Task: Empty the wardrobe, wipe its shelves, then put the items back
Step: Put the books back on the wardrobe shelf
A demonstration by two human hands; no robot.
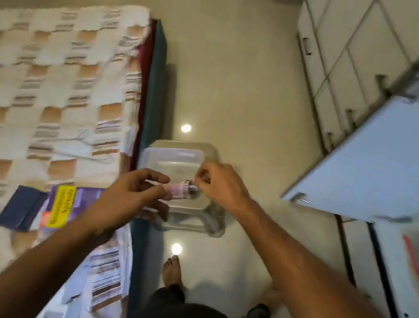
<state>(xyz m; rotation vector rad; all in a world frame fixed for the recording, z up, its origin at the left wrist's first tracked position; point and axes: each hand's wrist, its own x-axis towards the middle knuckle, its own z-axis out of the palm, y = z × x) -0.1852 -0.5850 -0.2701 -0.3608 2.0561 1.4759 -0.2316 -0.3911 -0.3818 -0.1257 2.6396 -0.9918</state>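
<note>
Seen from above, a person stands on a pale glossy floor [242, 86] between a bed and a white wardrobe, both bare arms reaching forward; the left hand [130, 195] curls its fingers and thumb around one end of a small pinkish bundle [179, 191], perhaps folded paper, too blurred to name; the right hand [219, 186] pinches the bundle's other end between thumb and fingertips, the remaining fingers curled in; the bundle's long axis runs roughly left to right, from one hand to the other, tilted slightly up toward the right; it is held in the air just above a clear plastic stool [176, 153] that stands on the floor beside the bed; on the bed's checked cream and tan cover [50, 76] lie a purple book with a yellow label [67, 204] and, just to its left, a dark blue folded item [21, 210]; an open white wardrobe door [398, 151] juts in at right; one bare foot [171, 270] shows near the bottom.
</note>
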